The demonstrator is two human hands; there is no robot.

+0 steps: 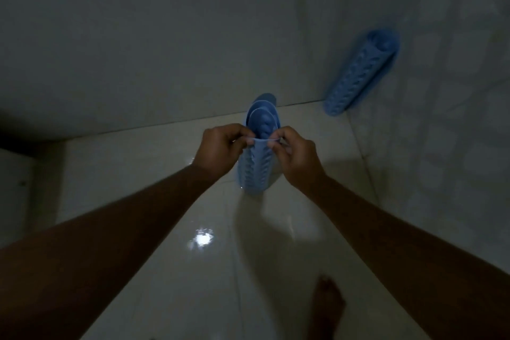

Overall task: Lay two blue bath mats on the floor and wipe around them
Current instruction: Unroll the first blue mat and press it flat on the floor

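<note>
A rolled blue bath mat [256, 165] with a bumpy surface hangs upright above the pale tiled floor, its coiled top end facing me. My left hand [219, 148] pinches the mat's outer edge on the left. My right hand [296, 156] pinches the same edge on the right, the two hands close together. A second blue mat [358, 74], also rolled, leans upright in the far right corner against the wall.
Glossy cream floor tiles [171, 270] reflect a bright light spot. Grey tiled walls [165, 50] close in at the back and right. A bare foot [328, 303] stands at the bottom. A dark low ledge [16, 188] lies at the left.
</note>
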